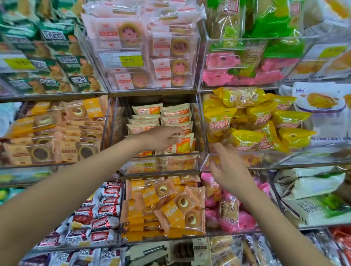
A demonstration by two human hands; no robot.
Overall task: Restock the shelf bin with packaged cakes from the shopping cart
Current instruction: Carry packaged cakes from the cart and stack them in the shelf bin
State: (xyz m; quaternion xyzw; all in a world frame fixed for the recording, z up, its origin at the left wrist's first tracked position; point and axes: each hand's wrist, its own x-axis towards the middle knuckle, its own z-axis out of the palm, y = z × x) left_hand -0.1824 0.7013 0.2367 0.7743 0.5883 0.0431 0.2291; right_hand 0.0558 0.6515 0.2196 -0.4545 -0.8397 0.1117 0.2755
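Your left hand (162,137) grips a cream-and-orange cake packet (182,143) inside the clear shelf bin (164,159) — right hand (228,167), fingers relaxed, touches its near-right corner.

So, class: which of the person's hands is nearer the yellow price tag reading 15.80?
Left. The left hand sits in the bin right below the price tag; the right hand is lower and further right.
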